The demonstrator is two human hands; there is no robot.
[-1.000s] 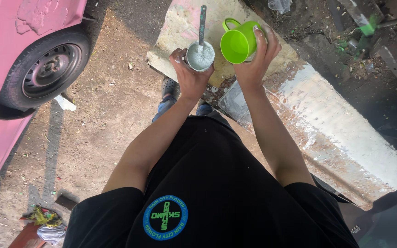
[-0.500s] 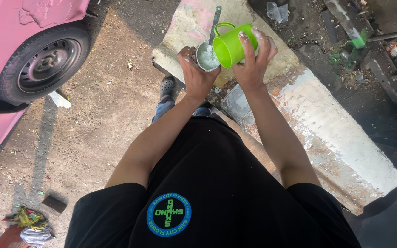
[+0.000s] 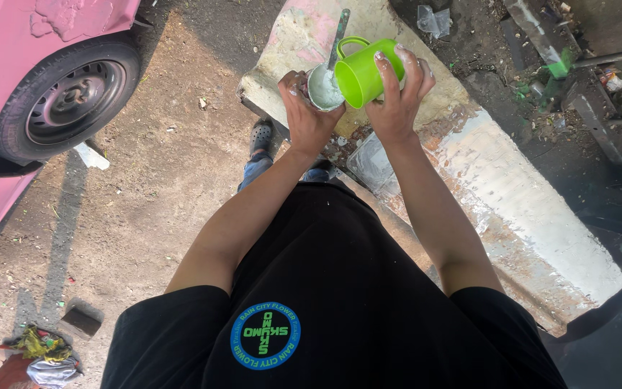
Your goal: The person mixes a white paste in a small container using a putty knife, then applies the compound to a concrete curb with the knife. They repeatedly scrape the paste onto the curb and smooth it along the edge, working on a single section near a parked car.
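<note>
My left hand [image 3: 305,114] grips a small round container [image 3: 323,88] holding pale grey-white paste, with a metal tool [image 3: 338,37] standing in it. My right hand [image 3: 396,97] holds a bright green plastic mug [image 3: 363,72] tipped on its side, its mouth turned toward the container's rim. Both are held out in front of me over a worn concrete slab [image 3: 469,166]. My fingers are smeared with white.
A pink car with a black wheel [image 3: 66,101] stands at the left on dirt ground. A foot in a grey shoe [image 3: 260,137] shows below my hands. Rags lie at the bottom left [image 3: 41,353]. Debris and scrap fill the dark strip at the right [image 3: 577,79].
The green mug has gone from upright beside the container to tipped sideways against its rim. Both hands have shifted slightly as my view moved.
</note>
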